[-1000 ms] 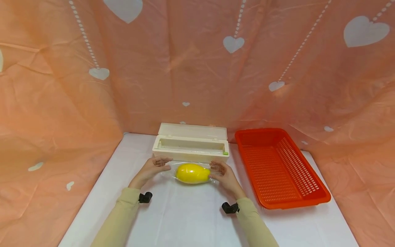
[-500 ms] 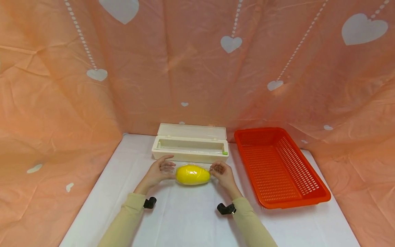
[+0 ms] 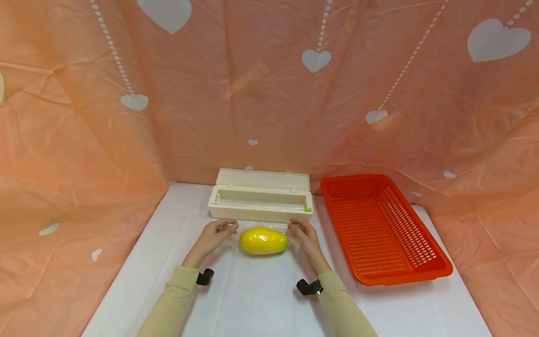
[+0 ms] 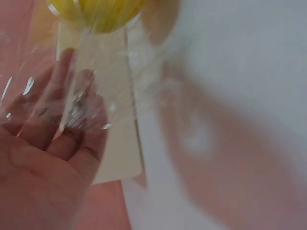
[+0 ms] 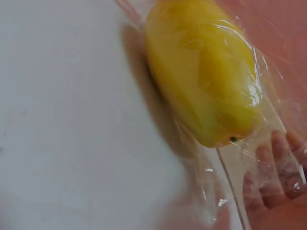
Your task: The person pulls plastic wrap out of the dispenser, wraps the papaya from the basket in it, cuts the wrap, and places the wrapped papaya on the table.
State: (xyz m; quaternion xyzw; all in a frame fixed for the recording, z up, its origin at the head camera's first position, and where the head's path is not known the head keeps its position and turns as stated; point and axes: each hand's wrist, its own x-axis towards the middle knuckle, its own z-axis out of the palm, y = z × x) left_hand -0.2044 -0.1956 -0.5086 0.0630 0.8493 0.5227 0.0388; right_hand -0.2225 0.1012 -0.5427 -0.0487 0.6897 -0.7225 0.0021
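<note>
A yellow mango-shaped fruit (image 3: 263,240) lies sideways between both hands, wrapped in clear cling film (image 5: 259,158) whose loose ends stick out past it. At its left end is my left hand (image 3: 214,236); in the left wrist view its slightly bent fingers (image 4: 86,139) sit behind the film, with a blurred thumb apart from them. My right hand (image 3: 308,241) is by the other end. Its fingers (image 5: 273,177) are extended behind the film in the right wrist view, touching or close to it. Whether the fruit rests on the table or is slightly raised, I cannot tell.
A cream film-dispenser box (image 3: 260,213) with its lid raised and a green slider (image 3: 308,209) stands right behind the fruit. To the right is a red perforated plastic basket (image 3: 383,229). Peach curtains (image 3: 269,93) with white hearts enclose the white table (image 3: 248,304).
The left hand came inward to the fruit, then drew back slightly; its fingers bent closer to the thumb. The right hand's fingers shifted at the film's end. The fruit moved slightly toward me.
</note>
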